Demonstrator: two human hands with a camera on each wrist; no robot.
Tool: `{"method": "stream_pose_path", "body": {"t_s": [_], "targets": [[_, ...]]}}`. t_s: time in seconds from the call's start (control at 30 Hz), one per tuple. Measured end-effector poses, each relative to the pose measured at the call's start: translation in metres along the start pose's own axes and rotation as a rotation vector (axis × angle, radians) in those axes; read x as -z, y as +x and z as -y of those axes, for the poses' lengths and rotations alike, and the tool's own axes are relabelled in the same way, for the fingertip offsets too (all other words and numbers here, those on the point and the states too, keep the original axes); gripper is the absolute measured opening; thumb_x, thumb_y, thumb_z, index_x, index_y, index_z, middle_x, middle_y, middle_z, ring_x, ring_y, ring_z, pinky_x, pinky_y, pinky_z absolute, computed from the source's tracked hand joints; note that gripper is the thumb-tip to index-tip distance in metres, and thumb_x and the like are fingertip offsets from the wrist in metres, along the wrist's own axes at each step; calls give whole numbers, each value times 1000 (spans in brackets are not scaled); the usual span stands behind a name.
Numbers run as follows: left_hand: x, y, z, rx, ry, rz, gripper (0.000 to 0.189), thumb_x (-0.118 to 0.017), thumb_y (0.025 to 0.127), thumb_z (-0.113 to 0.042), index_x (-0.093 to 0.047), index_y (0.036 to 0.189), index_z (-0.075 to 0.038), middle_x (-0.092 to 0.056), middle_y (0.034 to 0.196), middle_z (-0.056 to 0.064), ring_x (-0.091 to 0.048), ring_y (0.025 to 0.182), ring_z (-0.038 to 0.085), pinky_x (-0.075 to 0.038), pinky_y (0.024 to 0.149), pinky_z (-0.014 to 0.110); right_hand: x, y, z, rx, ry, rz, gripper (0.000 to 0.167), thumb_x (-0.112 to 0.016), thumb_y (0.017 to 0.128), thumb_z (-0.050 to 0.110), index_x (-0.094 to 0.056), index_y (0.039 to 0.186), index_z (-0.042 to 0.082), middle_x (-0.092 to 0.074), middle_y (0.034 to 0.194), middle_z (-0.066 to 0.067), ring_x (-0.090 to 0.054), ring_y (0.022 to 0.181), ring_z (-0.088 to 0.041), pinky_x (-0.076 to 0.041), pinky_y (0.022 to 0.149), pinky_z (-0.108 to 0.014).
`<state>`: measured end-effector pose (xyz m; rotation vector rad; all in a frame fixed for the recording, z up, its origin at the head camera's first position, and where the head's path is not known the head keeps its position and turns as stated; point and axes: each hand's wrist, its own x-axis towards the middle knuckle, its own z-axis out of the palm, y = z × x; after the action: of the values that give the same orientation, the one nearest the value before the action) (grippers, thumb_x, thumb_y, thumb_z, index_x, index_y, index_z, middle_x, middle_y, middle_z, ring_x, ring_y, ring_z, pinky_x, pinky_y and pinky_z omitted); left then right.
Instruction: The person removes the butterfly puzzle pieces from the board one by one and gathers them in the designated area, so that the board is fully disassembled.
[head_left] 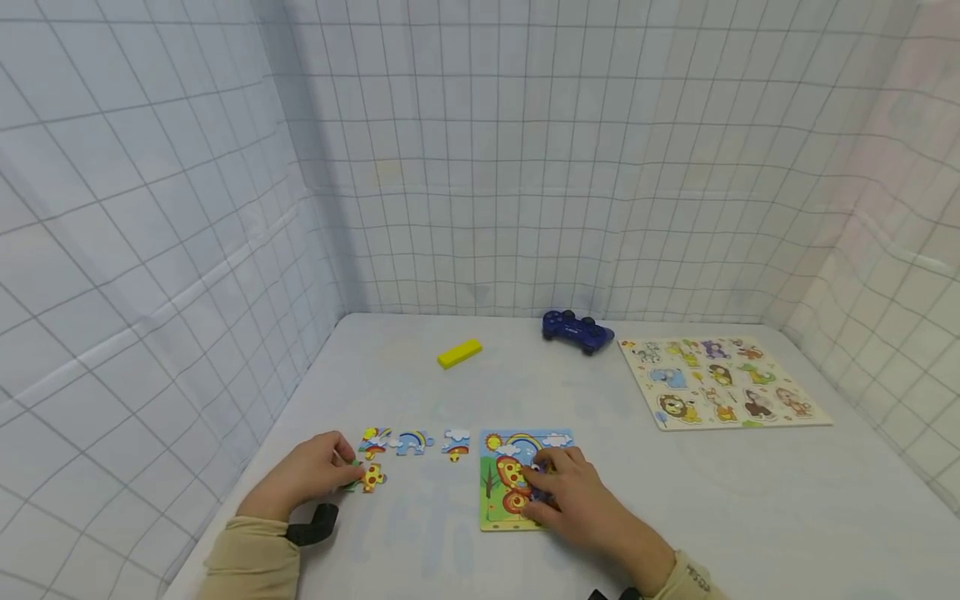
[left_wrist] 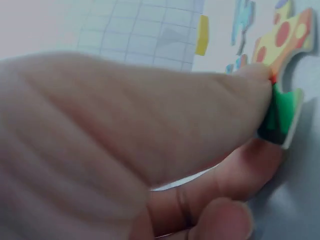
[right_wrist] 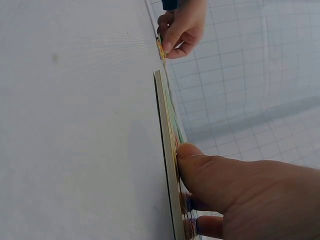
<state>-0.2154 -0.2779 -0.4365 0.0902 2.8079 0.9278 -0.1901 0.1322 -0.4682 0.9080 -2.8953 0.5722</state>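
My left hand [head_left: 311, 471] pinches a jigsaw piece [left_wrist: 285, 37] between thumb and fingers at its green end; the rest is yellow with red dots. Just beyond it on the table lie a sun piece [head_left: 372, 439], a rainbow piece [head_left: 410, 442] and a cloud piece [head_left: 456, 442]. To the right is a square picture puzzle board [head_left: 491, 493] with a butterfly scene, flat on the table. Over its right side, my right hand [head_left: 577, 504] rests its thumb and fingertips on the picture, hiding much of the purple part. The thumb [right_wrist: 192, 155] touches the board's face in the right wrist view.
Farther back lie a yellow bar [head_left: 460, 354] and a dark blue game controller [head_left: 576, 332]. An animal puzzle board [head_left: 660, 423] is at the back right. Gridded white cloth walls [head_left: 480, 208] stand behind and beside the white table [head_left: 420, 542].
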Motion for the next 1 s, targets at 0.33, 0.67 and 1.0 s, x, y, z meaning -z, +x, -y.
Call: {"method": "stream_pose_path", "body": {"t_s": [0.33, 0.67, 1.0], "targets": [[-3, -3, -12, 48, 161, -54, 40, -82, 87, -34, -57, 104, -7, -61, 85, 3, -54, 74, 19, -42, 64, 35, -1, 0, -1, -13, 38, -10, 56, -73, 94, 45, -65, 140, 13, -56, 135, -6, -44, 118, -23, -42, 93, -47], [-74, 12, -101, -267, -228, -85, 12, -72, 98, -19, -72, 108, -13, -70, 95, -5, -62, 82, 11, -52, 67, 26, 1, 4, -2, -83, 107, -29, 84, -81, 88, 43, -47, 152, -1, -55, 137, -16, -46, 122, -30, -43, 101, -53], [-129, 41, -138, -405, -31, -10, 9, -73, 96, -19, -73, 104, -17, -66, 95, -8, -58, 84, 5, -49, 73, 27, 3, 5, 0, -139, 181, -51, 94, -85, 84, 45, -42, 153, -4, -52, 137, -19, -45, 123, -31, -46, 101, -51]]}}
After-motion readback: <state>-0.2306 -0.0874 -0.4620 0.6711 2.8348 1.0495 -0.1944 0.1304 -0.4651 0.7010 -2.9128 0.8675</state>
